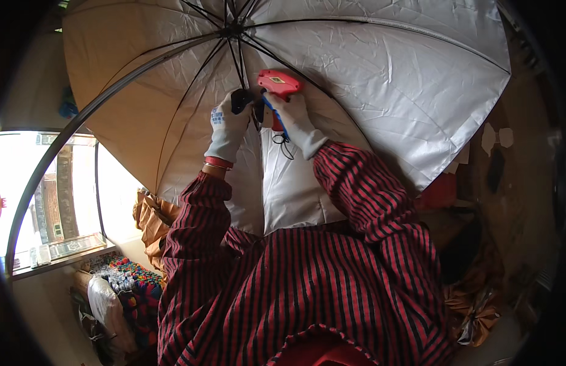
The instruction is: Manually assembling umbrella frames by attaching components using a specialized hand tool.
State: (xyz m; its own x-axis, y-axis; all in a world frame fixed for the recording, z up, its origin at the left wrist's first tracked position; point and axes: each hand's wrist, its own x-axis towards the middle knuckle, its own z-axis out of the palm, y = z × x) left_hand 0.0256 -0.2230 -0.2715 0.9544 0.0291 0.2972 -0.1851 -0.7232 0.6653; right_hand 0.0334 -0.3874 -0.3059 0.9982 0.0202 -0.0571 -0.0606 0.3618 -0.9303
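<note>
An opened umbrella (380, 79) with a silver-grey inner lining spreads in front of me. Its black ribs and stretchers meet at the hub (231, 30). My right hand (295, 122), in a white glove, is wrapped round a red and blue pistol-shaped tag gun (278, 83), just below the stretchers. A thin black cord loop (284, 146) hangs under it. My left hand (228, 125), also gloved in white, is closed beside the gun, close to a rib. A small black piece (240, 100) shows at its fingertips; its kind is unclear.
A bright window (57, 189) with a sill stands at the left. Below it lie a multicoloured patterned bundle (127, 277) and a white plastic-wrapped roll (106, 305). Brown crumpled material hangs (152, 229) near my left elbow, and a brown folded bundle (475, 314) sits at lower right.
</note>
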